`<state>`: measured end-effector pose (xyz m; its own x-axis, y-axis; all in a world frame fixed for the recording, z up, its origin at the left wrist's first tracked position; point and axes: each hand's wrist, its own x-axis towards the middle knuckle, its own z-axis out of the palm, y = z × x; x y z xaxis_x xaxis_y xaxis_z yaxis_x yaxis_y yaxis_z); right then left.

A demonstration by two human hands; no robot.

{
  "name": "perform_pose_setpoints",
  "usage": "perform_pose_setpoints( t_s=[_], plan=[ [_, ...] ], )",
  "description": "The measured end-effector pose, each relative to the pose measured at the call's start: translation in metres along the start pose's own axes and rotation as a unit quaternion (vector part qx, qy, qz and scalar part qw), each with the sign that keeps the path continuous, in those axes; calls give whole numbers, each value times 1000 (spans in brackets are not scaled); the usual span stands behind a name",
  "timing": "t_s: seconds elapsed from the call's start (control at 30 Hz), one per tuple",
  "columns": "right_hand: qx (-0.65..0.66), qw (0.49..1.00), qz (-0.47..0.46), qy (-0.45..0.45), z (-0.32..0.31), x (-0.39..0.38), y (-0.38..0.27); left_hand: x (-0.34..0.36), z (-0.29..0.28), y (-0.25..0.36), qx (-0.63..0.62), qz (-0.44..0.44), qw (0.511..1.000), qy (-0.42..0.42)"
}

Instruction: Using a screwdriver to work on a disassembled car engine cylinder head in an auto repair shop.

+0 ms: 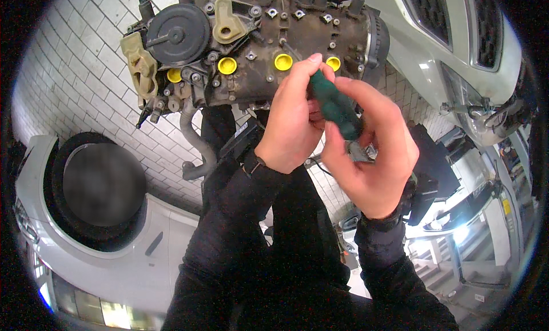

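Both hands are on a screwdriver [338, 108] with a dark green handle, held aslant over the near side of an engine [251, 85]. My left hand [291, 122] is closed around the handle's front end, thumb on top. At the handle's rear, my right hand [380, 151] curls its fingers and thumb around it. A thin dark shaft runs from the left thumb up and left toward a bolt; whether its tip touches is too small to tell. Yellow round plugs [227, 66] sit in a row along the engine, one of them [333, 63] just beyond my fingers.
A round black cover [178, 35] and a beige plastic part [140, 68] are at the engine's left. A bent hose [197, 139] hangs below. White car bodies stand left [166, 228] and right [423, 45], over a light tiled floor [86, 56].
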<state>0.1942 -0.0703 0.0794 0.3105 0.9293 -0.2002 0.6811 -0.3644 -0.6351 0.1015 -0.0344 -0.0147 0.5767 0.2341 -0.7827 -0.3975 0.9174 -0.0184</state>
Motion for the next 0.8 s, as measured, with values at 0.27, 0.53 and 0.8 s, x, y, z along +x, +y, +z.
perform_pose_setpoints(
  t_s=[0.27, 0.53, 0.8],
  plan=[
    [-1, 999, -35, -8, -1, 3, 9, 1, -3, -1, 27, 13, 1000, 2],
    [-9, 999, -26, 32, -11, 9, 2, -11, 13, 13, 4, -25, 1000, -16],
    [-11, 999, -12, 49, -9, 25, 3, 6, 30, 26, 42, -1, 998, -36]
  ],
)
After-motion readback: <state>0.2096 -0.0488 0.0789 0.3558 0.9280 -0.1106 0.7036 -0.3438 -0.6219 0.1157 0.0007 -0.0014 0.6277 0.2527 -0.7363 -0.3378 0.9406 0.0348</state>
